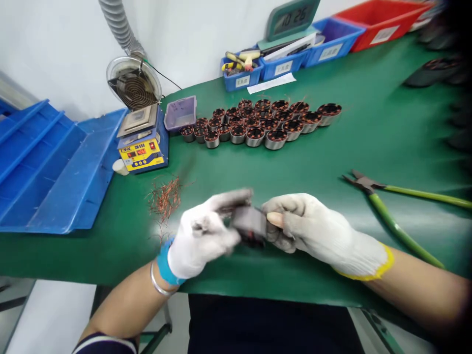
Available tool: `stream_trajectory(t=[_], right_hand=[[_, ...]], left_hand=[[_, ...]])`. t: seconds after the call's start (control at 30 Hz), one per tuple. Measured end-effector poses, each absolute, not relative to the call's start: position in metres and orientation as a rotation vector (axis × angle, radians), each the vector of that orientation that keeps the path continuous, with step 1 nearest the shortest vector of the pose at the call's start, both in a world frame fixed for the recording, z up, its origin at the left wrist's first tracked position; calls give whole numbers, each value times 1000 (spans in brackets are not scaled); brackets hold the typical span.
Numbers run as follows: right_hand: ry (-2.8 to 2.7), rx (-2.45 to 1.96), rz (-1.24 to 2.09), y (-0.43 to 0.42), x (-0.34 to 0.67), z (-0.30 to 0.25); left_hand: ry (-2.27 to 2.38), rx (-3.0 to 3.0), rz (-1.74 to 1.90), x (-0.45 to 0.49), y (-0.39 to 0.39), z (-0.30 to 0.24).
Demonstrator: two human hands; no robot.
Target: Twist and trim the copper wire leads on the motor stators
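A motor stator [249,223], a short grey metal ring smeared by motion, is held upright on its side between my two gloved hands over the front of the green table. My left hand [206,231], in a white glove with a blue cuff, has its fingers around the stator's left side. The fingers of my right hand [309,221], gloved in white with a yellow cuff and a bare thumb tip, close on its right edge. Whether they also pinch a wire cannot be made out. Cut copper wire ends [164,199] lie left of my left hand.
Several stators with copper windings [254,135] stand in rows behind my hands. Green-handled cutters [368,187] lie open at right. A yellow-blue solder pot [143,152], purple tray [180,113] and blue bin [62,172] stand left. Blue tool boxes [241,80] and a red bin [383,29] line the back.
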State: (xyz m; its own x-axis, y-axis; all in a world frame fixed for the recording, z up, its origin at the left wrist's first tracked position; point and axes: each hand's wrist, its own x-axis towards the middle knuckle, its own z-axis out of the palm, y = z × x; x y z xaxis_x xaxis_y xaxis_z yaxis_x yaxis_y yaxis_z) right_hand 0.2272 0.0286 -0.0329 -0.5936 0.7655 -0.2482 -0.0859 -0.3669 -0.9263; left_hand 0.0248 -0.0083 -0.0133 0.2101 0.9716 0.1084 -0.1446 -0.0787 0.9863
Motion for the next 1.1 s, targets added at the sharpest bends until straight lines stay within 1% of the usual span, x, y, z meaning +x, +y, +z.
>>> stream_trajectory(t=[0.07, 0.13, 0.2, 0.23, 0.3, 0.37, 0.4, 0.43, 0.47, 0.53, 0.57, 0.63, 0.7, 0.77, 0.97, 1.1], right_hand=[[-1393, -943, 1985, 27, 226, -31], [-1517, -988, 1912, 26, 226, -30], [-1567, -1042, 1863, 27, 224, -31], [-1553, -1059, 1868, 28, 224, -32], [-1526, -1103, 1894, 31, 223, -37], [-1682, -1225, 1807, 35, 224, -41], [-1833, -1322, 1644, 37, 226, -42], [-1989, -1414, 1383, 39, 229, -43], [-2117, -1454, 1055, 41, 232, -43], [-2248, -1305, 422, 43, 237, -41], [-2287, -1146, 192, 44, 238, -41], [-2410, -842, -116, 43, 238, -40], [-2531, -711, -317, 41, 233, -43], [-2627, -714, -414, 38, 227, -47], [-2699, -821, -453, 34, 230, -56], [-2654, -957, -245, 38, 277, -72]], left_hand=[[951, 1292, 1204, 26, -8, -15], [978, 1380, 970, 27, -6, -18], [1051, 1603, 727, 28, -3, -22], [1141, 1755, 701, 29, -2, -24], [1353, 2077, 774, 30, -1, -30], [1499, 2296, 775, 32, 1, -37], [1539, 2334, 710, 32, 2, -40], [1562, 2338, 640, 32, 3, -42], [1572, 2327, 590, 33, 4, -45], [1556, 2301, 611, 32, 6, -47], [1528, 2285, 669, 32, 6, -47], [1468, 2242, 768, 31, 5, -46], [1430, 2205, 777, 30, 4, -45], [1414, 2203, 724, 29, 4, -44], [1355, 2237, 626, 23, 8, -39], [1397, 2304, 515, 19, 11, -37]])
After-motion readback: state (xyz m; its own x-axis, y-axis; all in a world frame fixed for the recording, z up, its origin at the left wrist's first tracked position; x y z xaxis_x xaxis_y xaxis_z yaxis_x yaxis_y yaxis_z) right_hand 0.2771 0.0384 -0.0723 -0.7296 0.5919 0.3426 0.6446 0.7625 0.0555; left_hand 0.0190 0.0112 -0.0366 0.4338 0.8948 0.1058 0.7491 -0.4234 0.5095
